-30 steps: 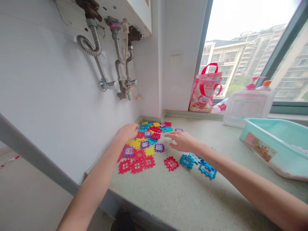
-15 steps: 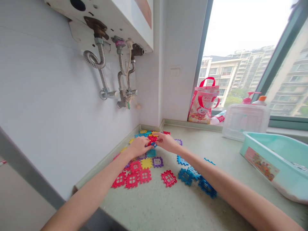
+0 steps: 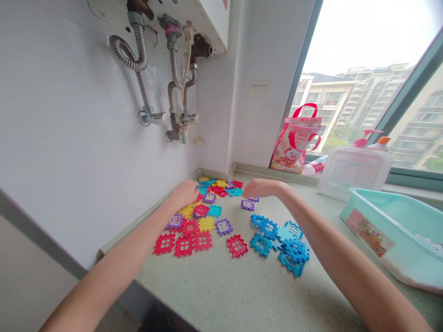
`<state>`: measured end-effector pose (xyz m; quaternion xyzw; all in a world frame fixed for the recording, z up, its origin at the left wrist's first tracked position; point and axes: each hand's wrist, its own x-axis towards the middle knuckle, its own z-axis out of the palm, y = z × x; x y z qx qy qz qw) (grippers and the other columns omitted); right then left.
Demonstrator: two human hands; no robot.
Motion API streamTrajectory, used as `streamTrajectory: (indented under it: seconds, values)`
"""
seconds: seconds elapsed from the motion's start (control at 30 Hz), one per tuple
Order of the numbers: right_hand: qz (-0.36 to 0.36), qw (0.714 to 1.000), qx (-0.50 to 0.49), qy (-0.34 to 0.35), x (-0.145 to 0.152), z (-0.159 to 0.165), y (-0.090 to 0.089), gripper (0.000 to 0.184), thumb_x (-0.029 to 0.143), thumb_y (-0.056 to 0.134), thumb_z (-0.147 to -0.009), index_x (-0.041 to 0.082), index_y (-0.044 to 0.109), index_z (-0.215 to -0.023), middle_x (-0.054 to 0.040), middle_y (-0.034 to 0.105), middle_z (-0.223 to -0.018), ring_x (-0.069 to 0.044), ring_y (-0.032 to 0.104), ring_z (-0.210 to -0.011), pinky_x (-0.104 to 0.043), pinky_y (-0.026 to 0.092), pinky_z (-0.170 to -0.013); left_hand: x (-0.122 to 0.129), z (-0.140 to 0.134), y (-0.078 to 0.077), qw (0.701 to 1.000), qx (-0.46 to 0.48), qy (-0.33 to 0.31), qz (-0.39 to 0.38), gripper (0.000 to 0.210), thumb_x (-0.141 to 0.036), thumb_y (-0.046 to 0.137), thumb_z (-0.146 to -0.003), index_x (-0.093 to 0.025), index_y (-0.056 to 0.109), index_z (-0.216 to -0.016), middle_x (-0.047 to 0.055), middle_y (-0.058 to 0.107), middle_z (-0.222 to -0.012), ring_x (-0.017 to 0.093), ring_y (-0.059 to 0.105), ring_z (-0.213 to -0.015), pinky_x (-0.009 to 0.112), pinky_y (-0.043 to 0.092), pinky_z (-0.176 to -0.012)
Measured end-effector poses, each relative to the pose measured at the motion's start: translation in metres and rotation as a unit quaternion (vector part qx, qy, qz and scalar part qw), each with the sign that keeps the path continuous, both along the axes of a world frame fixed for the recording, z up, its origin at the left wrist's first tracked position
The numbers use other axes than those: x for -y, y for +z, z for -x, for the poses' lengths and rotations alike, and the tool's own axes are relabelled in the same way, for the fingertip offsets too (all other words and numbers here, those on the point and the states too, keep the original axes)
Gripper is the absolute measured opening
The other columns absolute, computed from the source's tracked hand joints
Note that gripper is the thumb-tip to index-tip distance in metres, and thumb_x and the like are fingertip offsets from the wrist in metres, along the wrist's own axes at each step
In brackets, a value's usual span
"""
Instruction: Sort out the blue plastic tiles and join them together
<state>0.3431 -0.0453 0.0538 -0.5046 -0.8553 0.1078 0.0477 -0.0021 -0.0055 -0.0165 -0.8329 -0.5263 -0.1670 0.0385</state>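
Interlocking plastic tiles [image 3: 206, 224] in red, yellow, purple and turquoise lie overlapping on a speckled countertop [image 3: 221, 290], beside the wall. The left hand [image 3: 187, 192] reaches to their left side; its fingers are partly hidden, and its grip cannot be told. The right hand [image 3: 262, 187], fingers bent downward, is just beyond a purple tile [image 3: 247, 204]; whether it grasps anything cannot be told. Nearer, one red tile [image 3: 237, 246] lies apart, left of clustered blue tiles [image 3: 261, 245]. Farther right stands a pale turquoise tub [image 3: 360, 203].
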Motion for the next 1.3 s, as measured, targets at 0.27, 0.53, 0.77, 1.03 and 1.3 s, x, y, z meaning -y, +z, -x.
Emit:
streamTrajectory:
  seconds: [0.27,0.53,0.77,1.03,1.3]
  values:
    - [-0.069,0.997,0.030,-0.019,-0.012,0.013,-0.028,0.041,0.018,0.060,-0.093,0.027,0.079,-0.127,-0.0069,0.082,-0.121,-0.028,0.077,-0.108,-0.038,0.058,-0.094,0.003,-0.005,-0.009,0.993,-0.036,-0.097,0.054,0.050,-0.037,0.059,-0.095,-0.024,0.068,-0.141,0.010,0.061,-0.156,0.029,0.057,-0.144,0.044,0.041,-0.125]
    - [-0.200,0.978,-0.010,0.067,-0.013,0.053,-0.079,0.073,0.008,0.054,-0.091,0.015,0.044,-0.163,-0.0173,0.039,-0.171,-0.033,0.046,-0.154,-0.052,0.042,-0.124,0.011,-0.011,-0.005,0.977,-0.001,-0.200,0.073,0.047,-0.018,0.064,-0.076,-0.026,0.076,-0.121,0.003,0.072,-0.141,0.027,0.066,-0.129,0.040,0.045,-0.120]
    - [-0.157,0.982,-0.030,0.099,-0.011,0.063,-0.079,0.077,0.000,0.053,-0.079,0.021,0.061,-0.153,-0.0094,0.063,-0.154,-0.032,0.045,-0.154,-0.053,0.038,-0.126,0.008,-0.012,-0.008,0.992,-0.001,-0.124,0.026,0.052,-0.053,0.061,-0.095,-0.022,0.070,-0.136,0.009,0.074,-0.136,0.031,0.067,-0.126,0.044,0.049,-0.114]
    - [0.039,0.998,-0.028,0.040,-0.006,0.037,-0.026,0.037,0.017,0.066,-0.078,0.024,0.086,-0.108,-0.0013,0.083,-0.085,-0.022,0.077,-0.082,-0.029,0.055,-0.073,0.002,-0.008,-0.018,0.999,-0.020,-0.025,0.028,0.090,-0.075,0.061,-0.090,-0.012,0.053,-0.154,0.021,0.057,-0.155,0.038,0.056,-0.142,0.045,0.044,-0.119]
    - [-0.160,0.984,0.007,-0.083,-0.028,-0.002,-0.043,0.041,0.028,0.058,-0.097,0.024,0.076,-0.134,-0.0107,0.079,-0.128,-0.032,0.076,-0.113,-0.041,0.057,-0.096,-0.001,-0.006,-0.019,0.997,-0.013,-0.021,0.074,0.097,-0.077,0.052,-0.092,-0.011,0.041,-0.163,0.022,0.047,-0.165,0.038,0.048,-0.151,0.046,0.037,-0.126]
